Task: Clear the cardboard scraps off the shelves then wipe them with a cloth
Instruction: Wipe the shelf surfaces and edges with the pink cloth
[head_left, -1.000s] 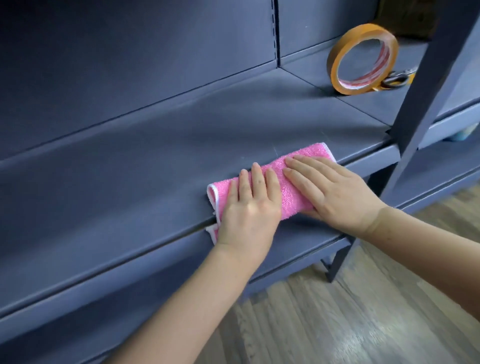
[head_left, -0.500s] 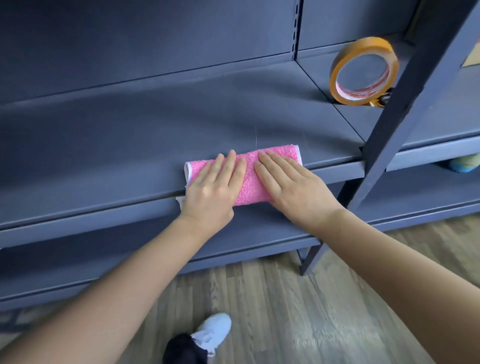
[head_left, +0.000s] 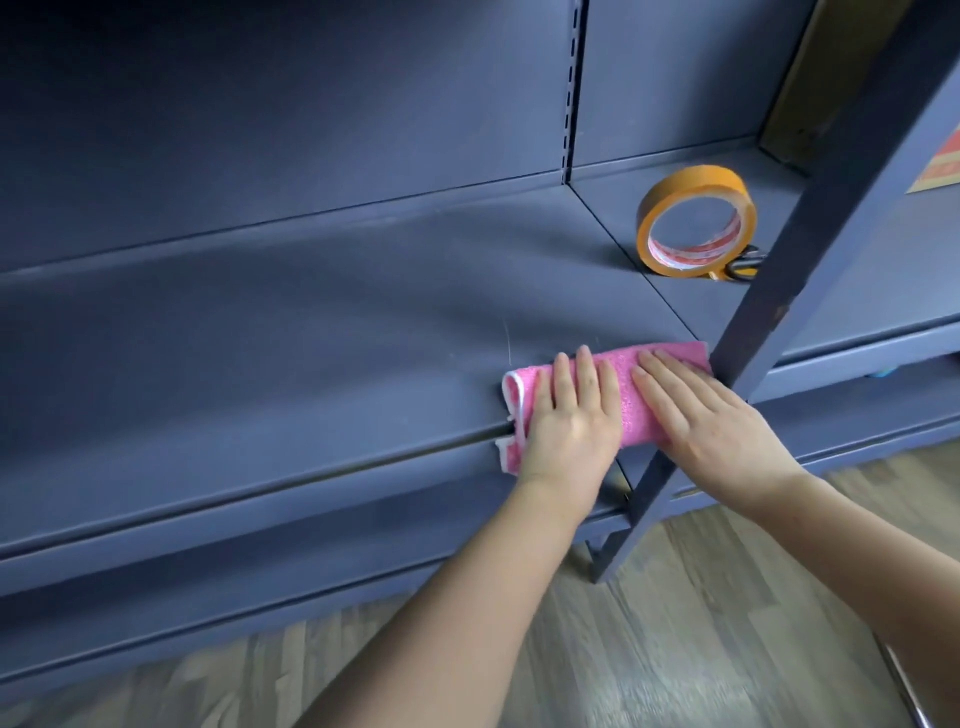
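Looking from the left of the frame, I see the long dark blue metal shelf (head_left: 260, 338) bare across its wide flat top, with no cardboard scraps visible on it, so I judge the clearing is done here and the wiping is the step in hand. In the centre lies the folded pink fuzzy cloth (head_left: 631, 400), at the front edge of the shelf, its white-trimmed end hanging a little over the lip. My left hand (head_left: 569, 421) rests flat on the left part of the cloth, fingers stretched out and together, pressing and not gripping. My right hand (head_left: 711, 426) lies the same way on the right part, open and flat, just beside the slanted dark metal post (head_left: 769, 312). The cloth looks soft, light and limp; I think it will bunch or slide if pressed unevenly, so flat palms on both ends are the good hold. In the upper right, a roll of orange tape (head_left: 696, 223) stands on the neighbouring shelf, well apart from the cloth.
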